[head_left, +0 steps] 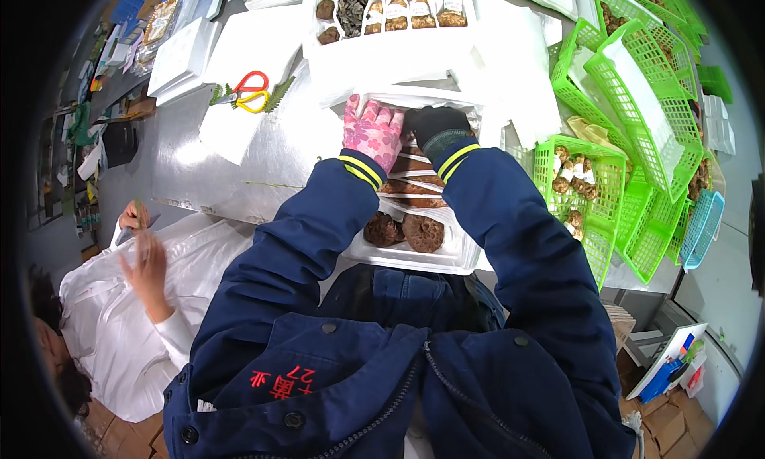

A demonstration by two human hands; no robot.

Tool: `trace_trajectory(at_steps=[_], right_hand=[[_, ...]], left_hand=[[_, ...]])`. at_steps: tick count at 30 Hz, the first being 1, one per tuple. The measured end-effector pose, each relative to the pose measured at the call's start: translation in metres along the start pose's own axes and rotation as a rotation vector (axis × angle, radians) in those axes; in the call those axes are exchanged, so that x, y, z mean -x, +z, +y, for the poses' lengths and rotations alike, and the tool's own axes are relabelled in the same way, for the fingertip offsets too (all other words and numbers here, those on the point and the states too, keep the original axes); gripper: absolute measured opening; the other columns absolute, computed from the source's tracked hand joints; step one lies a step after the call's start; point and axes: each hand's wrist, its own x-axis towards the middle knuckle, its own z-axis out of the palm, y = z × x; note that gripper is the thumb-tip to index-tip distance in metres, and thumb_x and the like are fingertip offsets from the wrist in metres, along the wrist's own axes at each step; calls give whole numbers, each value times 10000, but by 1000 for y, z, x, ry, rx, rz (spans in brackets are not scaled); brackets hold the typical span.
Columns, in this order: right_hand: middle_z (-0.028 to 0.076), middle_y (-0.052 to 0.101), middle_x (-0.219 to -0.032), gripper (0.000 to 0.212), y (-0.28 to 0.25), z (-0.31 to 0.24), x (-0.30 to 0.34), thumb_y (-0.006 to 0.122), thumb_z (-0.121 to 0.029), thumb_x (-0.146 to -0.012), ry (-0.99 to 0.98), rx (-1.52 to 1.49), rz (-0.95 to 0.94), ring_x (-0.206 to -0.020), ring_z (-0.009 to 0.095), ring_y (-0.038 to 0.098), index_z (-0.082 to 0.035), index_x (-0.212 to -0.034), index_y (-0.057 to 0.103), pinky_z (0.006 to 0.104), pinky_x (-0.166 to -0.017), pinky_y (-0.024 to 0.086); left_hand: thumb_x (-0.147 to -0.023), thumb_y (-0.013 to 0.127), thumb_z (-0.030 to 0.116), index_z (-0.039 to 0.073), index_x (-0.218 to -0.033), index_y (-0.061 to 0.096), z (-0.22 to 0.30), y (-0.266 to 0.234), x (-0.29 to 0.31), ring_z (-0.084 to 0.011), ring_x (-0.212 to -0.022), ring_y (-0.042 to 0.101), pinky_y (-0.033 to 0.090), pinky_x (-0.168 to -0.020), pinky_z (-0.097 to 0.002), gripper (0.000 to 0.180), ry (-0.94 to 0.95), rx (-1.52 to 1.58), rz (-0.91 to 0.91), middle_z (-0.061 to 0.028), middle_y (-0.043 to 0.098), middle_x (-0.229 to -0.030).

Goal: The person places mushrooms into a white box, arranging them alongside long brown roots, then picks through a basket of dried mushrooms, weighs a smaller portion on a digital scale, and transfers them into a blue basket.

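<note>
This looks like a produce-packing workroom. A metal worktable (267, 168) bears 2 white trays, the near tray (426, 260) and the far tray (469, 17), with mushrooms laid in rows. Green plastic baskets (607, 200), at least 1 holding banded mushrooms (584, 180), crowd the right. White packaging (182, 60) is stacked far left, and a co-worker (135, 300) wears a loose white garment.

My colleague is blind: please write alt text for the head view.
A pink-gloved left hand and black-gloved right hand are at the far end of a white tray; two round brown mushrooms lie at its near end. Red-and-yellow scissors lie to the left, green baskets sit to the right, and another person is at lower left.
</note>
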Motion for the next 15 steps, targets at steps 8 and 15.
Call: trace_trajectory(at_steps=[8, 15], right_hand=[[84, 655, -785, 138, 1, -3, 2, 519, -159, -786, 79, 48, 37, -751, 257, 646, -138, -857, 635, 408, -632, 504], [96, 641, -855, 412, -1, -8, 19, 425, -204, -866, 205, -178, 44, -725, 266, 633, -192, -1277, 423, 419, -601, 502]], left_hand=[[-786, 571, 350, 146, -1022, 593, 3, -6, 4, -215, -1003, 527, 176, -1022, -551, 313, -13, 25, -61, -38, 587, -993], [-772, 572, 306, 153, -1092, 561, 0, -1, 3, -213, -1054, 526, 188, -1018, -554, 355, -33, 36, -99, -62, 582, -1104]])
